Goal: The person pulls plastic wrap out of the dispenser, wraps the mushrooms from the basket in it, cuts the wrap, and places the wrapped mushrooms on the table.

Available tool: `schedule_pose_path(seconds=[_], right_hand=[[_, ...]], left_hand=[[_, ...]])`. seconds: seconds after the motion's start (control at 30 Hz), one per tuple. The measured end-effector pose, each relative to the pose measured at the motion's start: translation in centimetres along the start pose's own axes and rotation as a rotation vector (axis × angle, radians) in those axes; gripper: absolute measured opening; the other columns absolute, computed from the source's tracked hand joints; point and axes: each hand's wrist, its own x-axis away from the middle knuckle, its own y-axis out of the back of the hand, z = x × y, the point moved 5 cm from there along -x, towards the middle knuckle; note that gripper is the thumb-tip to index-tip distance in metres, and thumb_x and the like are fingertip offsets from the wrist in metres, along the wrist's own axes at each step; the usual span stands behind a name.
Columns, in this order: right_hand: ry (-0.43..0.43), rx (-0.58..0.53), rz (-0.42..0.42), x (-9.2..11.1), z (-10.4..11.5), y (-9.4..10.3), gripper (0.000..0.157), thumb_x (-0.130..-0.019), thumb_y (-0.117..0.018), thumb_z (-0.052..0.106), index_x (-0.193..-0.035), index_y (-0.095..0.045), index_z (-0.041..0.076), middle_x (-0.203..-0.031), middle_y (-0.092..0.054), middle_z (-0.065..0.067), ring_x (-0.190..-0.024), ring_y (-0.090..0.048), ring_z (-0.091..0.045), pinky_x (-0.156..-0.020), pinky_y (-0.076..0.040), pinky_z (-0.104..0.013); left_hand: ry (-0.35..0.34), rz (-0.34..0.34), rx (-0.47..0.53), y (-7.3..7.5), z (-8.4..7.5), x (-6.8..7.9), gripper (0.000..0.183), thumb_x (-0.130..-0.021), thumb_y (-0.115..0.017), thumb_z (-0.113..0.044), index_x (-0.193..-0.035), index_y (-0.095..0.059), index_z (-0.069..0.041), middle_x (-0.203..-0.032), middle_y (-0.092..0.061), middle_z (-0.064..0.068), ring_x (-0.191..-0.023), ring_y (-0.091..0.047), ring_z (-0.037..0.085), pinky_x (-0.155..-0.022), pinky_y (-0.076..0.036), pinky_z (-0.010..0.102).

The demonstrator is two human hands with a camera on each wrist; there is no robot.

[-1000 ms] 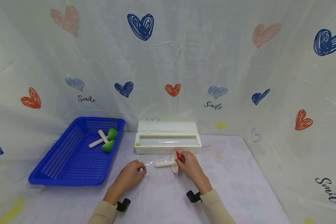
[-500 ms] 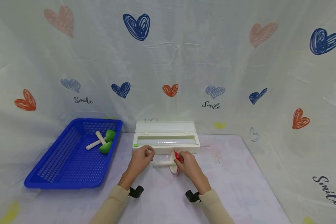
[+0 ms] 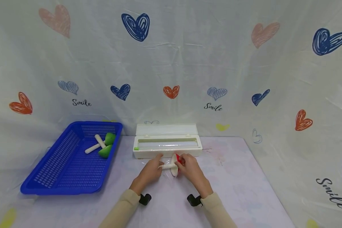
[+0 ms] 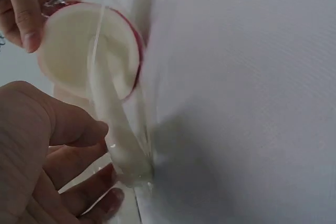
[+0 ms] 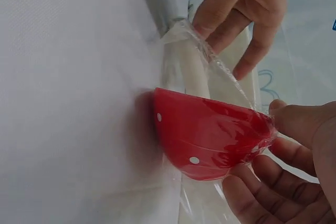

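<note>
A toy mushroom with a red, white-dotted cap (image 5: 205, 135) and a white stem (image 4: 113, 108) lies on its side, stem to the left. Clear cling film (image 5: 223, 69) is stretched over the cap and around the stem. My right hand (image 3: 192, 167) holds the cap by its rim, thumb and fingers on the film there. At the stem's free end, my left hand (image 3: 151, 171) has its thumb and fingers loosely curled around the film-covered stem, which partly hides that end in the head view. Just behind both hands stands a white cling film dispenser (image 3: 167, 154), lid up, roll visible inside.
To the left, a blue perforated basket (image 3: 64, 192) holds two green-capped toy mushrooms (image 3: 105, 151) with white stems. A pale cloth covers the table (image 3: 231, 183); a curtain printed with hearts hangs behind and at the sides.
My left hand has lifted from the table left of the stem, passed near the dispenser, and come down onto the stem's end. The right hand keeps its hold on the cap.
</note>
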Motion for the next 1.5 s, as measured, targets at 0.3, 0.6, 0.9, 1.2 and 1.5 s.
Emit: schedule_pose_path(seconds=[0.3,0.6,0.9,1.2,1.5], right_hand=[[0.034,-0.049,-0.112,0.7,-0.9,0.0,0.023,-0.092,-0.074,0.008,-0.113,-0.069,0.0,-0.087,-0.067,-0.004,-0.08,-0.066,-0.015,-0.065,-0.057,-0.023],[0.039,-0.019,-0.173,2.2,-1.4,-0.3,0.025,-0.088,-0.064,-0.005,-0.111,-0.069,0.005,-0.106,-0.075,-0.009,-0.102,-0.069,-0.024,-0.085,-0.06,-0.039],[0.125,0.017,-0.199,3.0,-1.5,-0.4,0.037,-0.084,-0.065,-0.01,-0.117,-0.07,0.005,-0.114,-0.074,-0.008,-0.115,-0.062,-0.029,-0.099,-0.055,-0.046],[0.189,-0.023,-0.213,2.9,-1.4,-0.3,0.056,-0.081,-0.066,-0.013,-0.133,-0.06,0.003,-0.13,-0.067,-0.01,-0.123,-0.058,-0.03,-0.104,-0.053,-0.046],[0.229,0.018,-0.16,2.1,-0.8,-0.6,0.07,-0.077,-0.079,-0.003,-0.14,-0.05,0.005,-0.158,-0.047,-0.009,-0.133,-0.042,-0.037,-0.104,-0.04,-0.056]], left_hand=[[-0.088,-0.04,-0.247,0.0,-0.9,1.0,0.045,-0.082,-0.074,0.007,-0.121,-0.062,-0.011,-0.113,-0.076,0.008,-0.118,-0.062,0.035,-0.103,-0.036,0.056],[-0.087,-0.059,-0.223,-0.4,-0.6,0.6,0.044,-0.075,-0.079,0.016,-0.113,-0.071,-0.005,-0.115,-0.067,0.012,-0.105,-0.066,0.031,-0.093,-0.055,0.047],[-0.034,-0.157,-0.379,-0.5,-0.7,0.5,0.048,-0.077,-0.078,0.013,-0.116,-0.069,-0.013,-0.106,-0.074,0.005,-0.105,-0.064,0.029,-0.099,-0.04,0.056],[-0.036,-0.162,-0.3,0.6,-0.9,1.0,0.037,-0.091,-0.071,0.005,-0.121,-0.061,-0.014,-0.112,-0.074,0.006,-0.106,-0.067,0.026,-0.103,-0.037,0.053],[-0.138,-0.303,-0.194,2.1,-1.7,2.1,0.04,-0.092,-0.069,0.005,-0.127,-0.056,-0.008,-0.112,-0.076,0.008,-0.099,-0.07,0.029,-0.084,-0.049,0.042]])
